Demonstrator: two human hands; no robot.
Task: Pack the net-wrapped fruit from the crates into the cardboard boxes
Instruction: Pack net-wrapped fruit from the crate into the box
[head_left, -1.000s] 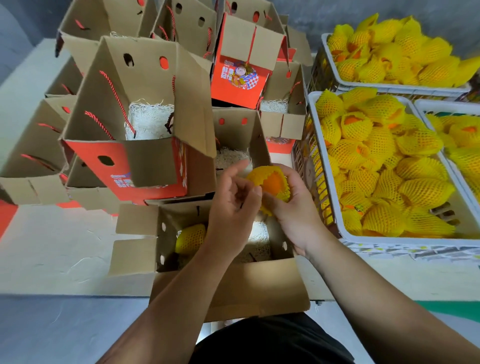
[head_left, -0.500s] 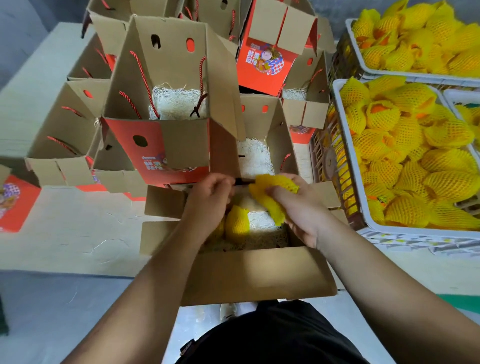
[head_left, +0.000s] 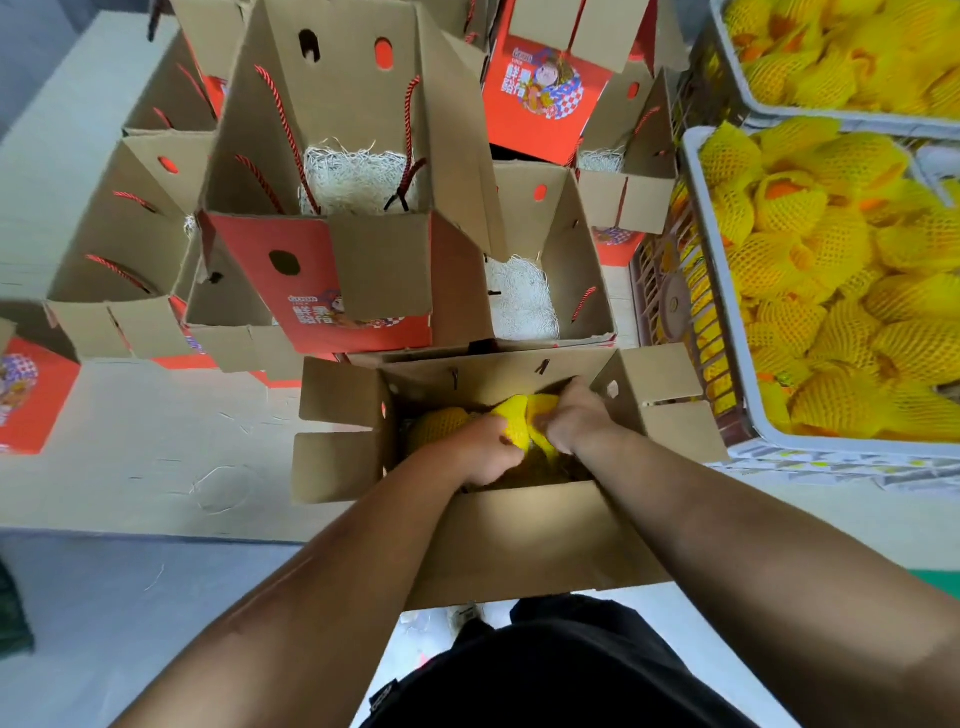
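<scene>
An open cardboard box (head_left: 524, 540) stands at the table's near edge. Both my hands reach down into it. My left hand (head_left: 480, 452) and my right hand (head_left: 574, 415) grip a fruit in yellow foam net (head_left: 522, 421) from either side, low inside the box. Another net-wrapped fruit (head_left: 439, 423) lies in the box to its left, partly hidden by my left hand. At the right, a white crate (head_left: 748, 415) is heaped with several more net-wrapped fruit (head_left: 831, 291).
Several open red-and-brown cardboard boxes (head_left: 337, 208) with rope handles and pale shredded filling are stacked behind and to the left. An empty open box (head_left: 524, 296) stands just behind the one in use. A second crate of fruit (head_left: 831, 52) sits at the far right.
Both hands have gone down from above the box rim into the box, carrying the netted fruit with them. The camera has tilted closer over the box.
</scene>
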